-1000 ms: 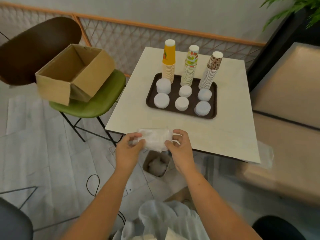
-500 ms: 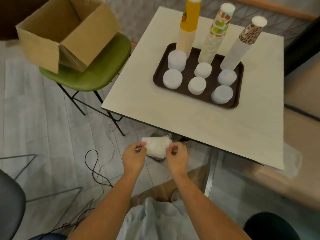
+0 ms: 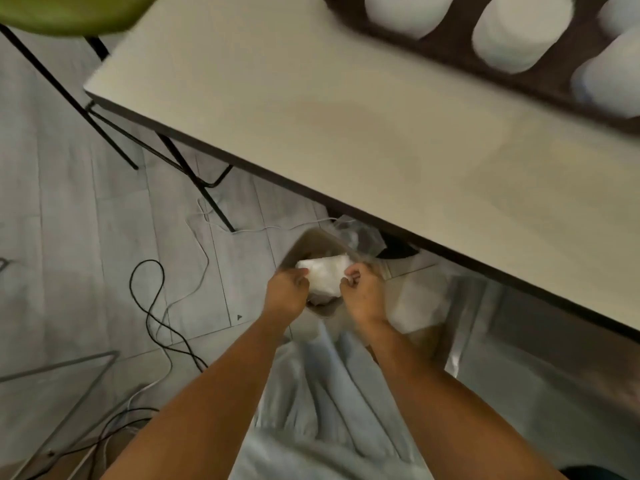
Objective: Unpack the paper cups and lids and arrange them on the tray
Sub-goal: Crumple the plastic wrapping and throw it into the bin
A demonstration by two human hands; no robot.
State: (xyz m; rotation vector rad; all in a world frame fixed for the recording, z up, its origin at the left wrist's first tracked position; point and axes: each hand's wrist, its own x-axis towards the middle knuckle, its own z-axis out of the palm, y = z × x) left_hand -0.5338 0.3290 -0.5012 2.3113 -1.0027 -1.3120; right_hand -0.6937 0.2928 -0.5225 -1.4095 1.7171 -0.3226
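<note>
- While I watch through the head camera, the left hand and right hand pinch the plastic wrapper between them. Fingers curl onto its two ends, and neither hand is spread.
- A second ago the bundle was level with the near edge of the table. Now it has dropped low and sits just above the small bin on the floor, right beyond the knuckles and partly under the tabletop.
- The view has tipped down with it, so the cup stacks have left the frame. Only the lid stacks show, blurred, on the brown tray far beyond and to the right of the right hand.
- I read this as clean-up rather than unpacking. Cups and lids already stood in rows on the tray in the earlier views, and the plastic wrapper is leftover packaging.
- Next, I judge, both hands need only let go. The plastic wrapper looks light and springy, so it may uncrumple and catch on the rim, or on the clear plastic poking out just beyond the right hand.
- To the left of the left hand, cables loop across the floor. The green chair is far beyond them.
</note>
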